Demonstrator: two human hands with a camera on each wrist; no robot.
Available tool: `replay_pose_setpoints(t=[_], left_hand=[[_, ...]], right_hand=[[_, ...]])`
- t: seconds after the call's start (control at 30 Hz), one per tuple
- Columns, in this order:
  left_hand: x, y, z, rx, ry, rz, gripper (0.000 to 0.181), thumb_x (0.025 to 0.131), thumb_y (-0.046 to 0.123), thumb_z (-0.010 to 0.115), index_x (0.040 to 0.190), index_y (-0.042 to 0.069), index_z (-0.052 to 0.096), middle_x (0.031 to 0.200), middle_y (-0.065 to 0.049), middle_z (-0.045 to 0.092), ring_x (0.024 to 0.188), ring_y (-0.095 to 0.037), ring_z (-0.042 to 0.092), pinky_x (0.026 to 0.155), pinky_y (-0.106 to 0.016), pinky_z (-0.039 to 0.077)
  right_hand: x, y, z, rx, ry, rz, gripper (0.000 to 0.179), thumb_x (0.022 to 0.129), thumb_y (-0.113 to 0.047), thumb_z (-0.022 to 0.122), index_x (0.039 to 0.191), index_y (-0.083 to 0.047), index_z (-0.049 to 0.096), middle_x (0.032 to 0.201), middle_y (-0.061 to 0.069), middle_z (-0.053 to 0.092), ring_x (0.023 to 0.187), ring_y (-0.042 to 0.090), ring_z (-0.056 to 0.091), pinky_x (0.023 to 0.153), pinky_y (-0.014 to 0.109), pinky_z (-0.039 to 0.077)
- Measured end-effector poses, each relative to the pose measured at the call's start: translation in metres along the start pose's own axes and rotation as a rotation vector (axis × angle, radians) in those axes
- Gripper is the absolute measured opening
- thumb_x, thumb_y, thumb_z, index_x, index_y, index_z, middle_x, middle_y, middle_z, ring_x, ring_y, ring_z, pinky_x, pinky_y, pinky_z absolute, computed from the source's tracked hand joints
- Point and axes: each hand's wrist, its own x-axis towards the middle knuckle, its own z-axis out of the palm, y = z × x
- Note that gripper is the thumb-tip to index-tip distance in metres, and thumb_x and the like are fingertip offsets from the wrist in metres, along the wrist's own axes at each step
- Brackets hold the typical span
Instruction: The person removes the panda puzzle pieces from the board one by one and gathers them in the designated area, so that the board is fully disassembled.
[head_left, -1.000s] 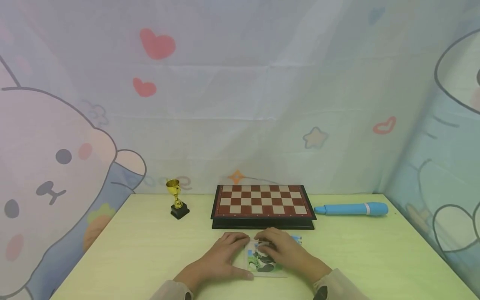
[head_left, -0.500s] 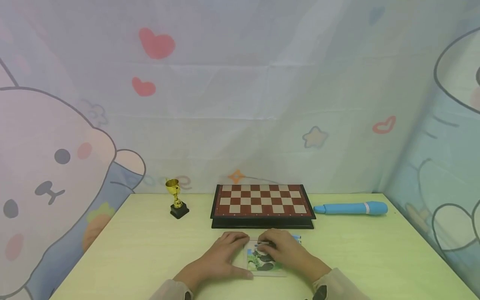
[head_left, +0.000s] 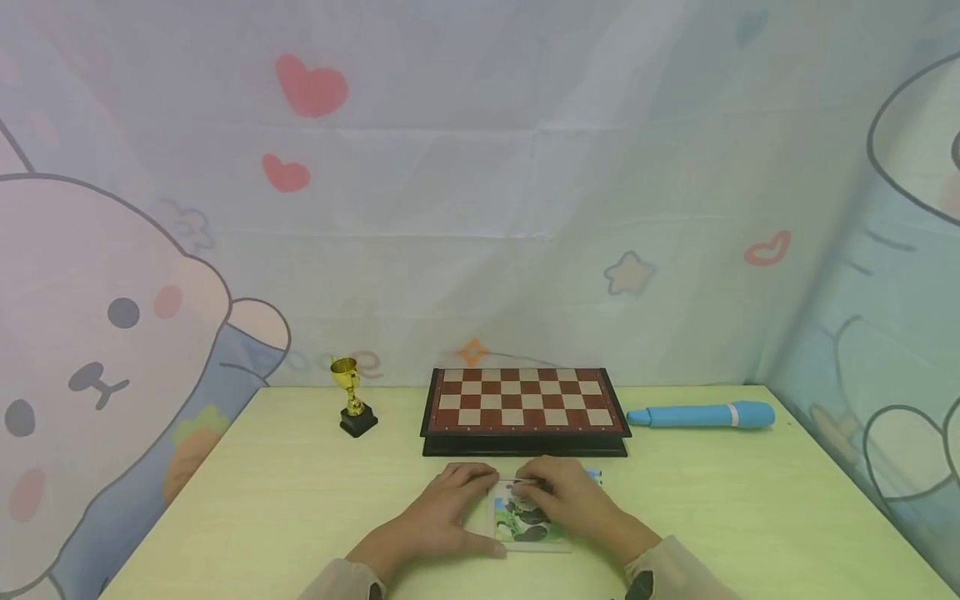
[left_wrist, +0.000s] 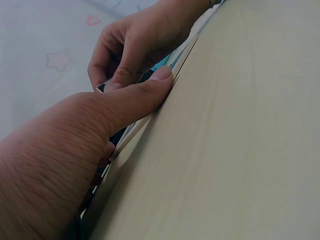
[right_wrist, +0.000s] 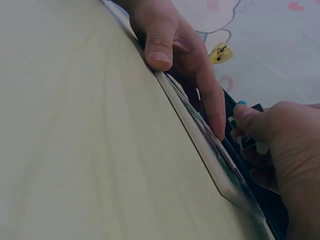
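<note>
A hand could slide low over the desk [head_left: 262, 517] left of the left hand [head_left: 450, 517], as far back as the gold trophy cup [head_left: 352, 400], and through the gap between cup and chessboard [head_left: 525, 408]. Right of the right hand [head_left: 573, 504] there is similar room, up to the blue pen-shaped stick [head_left: 701, 416], whose tip lies just beside the chessboard; together they bar the way back. Only a narrow strip separates the chessboard from the panda picture board [head_left: 536, 547], whose near edge is approachable right of the left thumb. Backdrop cloth [head_left: 480, 208] rises behind the desk's far edge.
</note>
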Motion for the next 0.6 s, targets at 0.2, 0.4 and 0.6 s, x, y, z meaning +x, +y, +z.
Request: replay_pose_setpoints(t=[0.2,0.4,0.6], left_hand=[[0.001,-0.001,0.001,-0.005,-0.007,-0.005,0.101,0.078,0.08,0.063,0.154,0.017,0.043,0.156,0.005,0.037,0.144,-0.017,0.029,0.119,-0.051,0.027],[0.001,-0.001,0.001,-0.01,-0.002,-0.015,0.101,0.077,0.08,0.064,0.154,0.017,0.043,0.156,0.006,0.037,0.144,-0.017,0.029,0.119,-0.051,0.027],[0.0,-0.002,0.002,0.012,0.008,0.004,0.102,0.077,0.08,0.063,0.153,0.015,0.044,0.155,0.004,0.038,0.143,-0.018,0.031,0.118,-0.051,0.028]], right_hand=[[-0.001,-0.004,-0.006,0.025,0.037,0.022,0.015,0.093,-0.029,0.072,0.105,-0.019,0.073,0.1,-0.016,0.07,0.089,0.002,0.066,0.079,0.027,0.058],[-0.012,0.002,-0.023,-0.006,0.063,0.092,0.021,0.094,-0.031,0.072,0.109,-0.017,0.074,0.104,-0.017,0.07,0.088,0.002,0.064,0.075,0.026,0.057],[-0.037,0.027,-0.053,-0.013,0.1,0.064,0.017,0.093,-0.02,0.073,0.109,-0.015,0.075,0.099,-0.014,0.072,0.076,0.002,0.061,0.064,0.022,0.053]])
